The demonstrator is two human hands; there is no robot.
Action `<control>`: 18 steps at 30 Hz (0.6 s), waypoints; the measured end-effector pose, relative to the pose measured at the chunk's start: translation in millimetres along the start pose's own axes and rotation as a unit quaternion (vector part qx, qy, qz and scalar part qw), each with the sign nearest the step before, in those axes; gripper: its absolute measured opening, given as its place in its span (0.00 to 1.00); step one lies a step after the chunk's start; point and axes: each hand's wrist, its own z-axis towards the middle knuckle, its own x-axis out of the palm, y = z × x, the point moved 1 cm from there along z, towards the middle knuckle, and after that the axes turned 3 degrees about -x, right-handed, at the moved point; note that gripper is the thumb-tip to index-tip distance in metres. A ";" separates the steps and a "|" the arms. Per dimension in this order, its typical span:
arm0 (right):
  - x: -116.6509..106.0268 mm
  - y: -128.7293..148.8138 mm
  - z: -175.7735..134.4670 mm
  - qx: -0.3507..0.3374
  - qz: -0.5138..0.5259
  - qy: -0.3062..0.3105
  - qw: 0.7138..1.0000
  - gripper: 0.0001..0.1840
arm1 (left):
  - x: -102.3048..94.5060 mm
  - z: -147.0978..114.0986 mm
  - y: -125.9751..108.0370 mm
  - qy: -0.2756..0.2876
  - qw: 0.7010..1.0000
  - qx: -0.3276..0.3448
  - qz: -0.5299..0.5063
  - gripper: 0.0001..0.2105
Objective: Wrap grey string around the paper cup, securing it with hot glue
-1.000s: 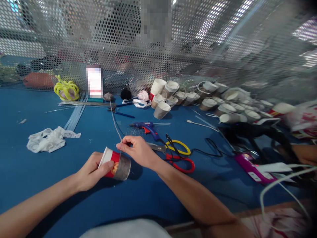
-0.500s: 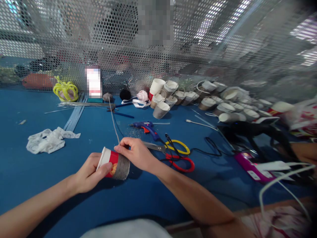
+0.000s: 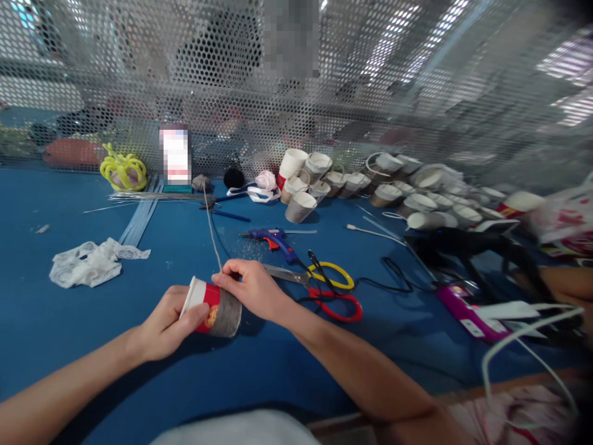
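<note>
Scissors [image 3: 300, 278] lie just beside the right hand [image 3: 251, 288].

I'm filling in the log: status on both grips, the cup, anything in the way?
Left grip on paper cup; right grip pinching gray yarn. Cup tilted, partly yarn-wrapped. Scissors close beyond right grip.

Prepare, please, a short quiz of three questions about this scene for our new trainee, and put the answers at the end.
1. True or false: the left hand holds the paper cup.
2. Which handle colours do the scissors have? A) green and blue; B) yellow and red; C) both black.
3. Complete: the yarn runs from the right hand to a small grey ____.

Key: 1. true; 2. B; 3. ball.
</note>
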 end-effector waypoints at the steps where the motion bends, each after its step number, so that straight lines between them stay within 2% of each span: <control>1: 0.2 -0.1 0.1 -0.001 0.000 0.000 1.000 0.15 | -0.1 0.0 0.0 0.000 1.000 0.001 -0.001 0.16; 7: 1.5 -1.6 -0.4 -0.007 0.017 0.001 1.000 0.15 | -0.2 1.3 -3.3 0.003 1.000 0.020 0.006 0.15; 15: 6.3 -5.7 -2.0 -0.012 0.096 -0.007 0.995 0.15 | -2.9 2.9 -6.5 -0.009 0.980 0.178 0.092 0.10; 18: 3.6 -6.8 -1.8 -0.002 0.132 0.006 0.991 0.19 | -5.3 4.5 -4.0 -0.026 0.975 0.196 0.103 0.08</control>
